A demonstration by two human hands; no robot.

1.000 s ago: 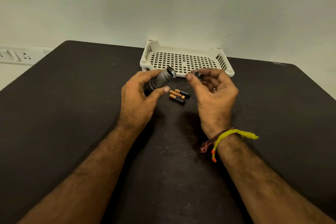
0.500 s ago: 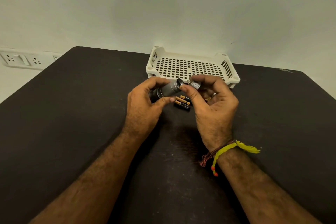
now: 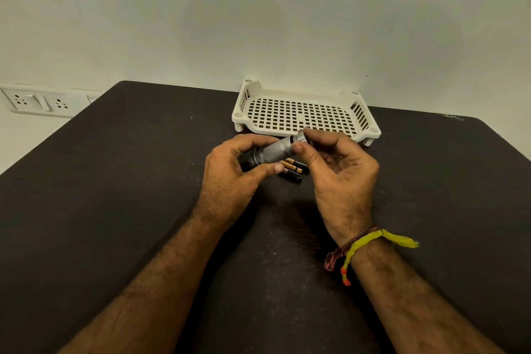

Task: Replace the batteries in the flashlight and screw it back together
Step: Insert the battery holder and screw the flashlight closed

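A grey metal flashlight [image 3: 274,151] is held slantwise above the dark table [image 3: 115,210], its dark head end inside my left hand [image 3: 230,178], which grips the body. My right hand [image 3: 342,172] pinches the small tail cap [image 3: 300,137] between thumb and forefinger, and the cap sits against the open end of the flashlight body. Just under the flashlight, a few copper-and-black batteries [image 3: 296,170] lie loose on the table, partly hidden by my fingers.
A white perforated plastic tray [image 3: 304,115] stands right behind my hands at the table's far edge. A white socket strip [image 3: 37,100] is on the wall at the far left. The table's right corner curves away at the far right.
My right hand has brought the tail cap from a little apart onto the end of the flashlight body. Both hands sit slightly lower in view.
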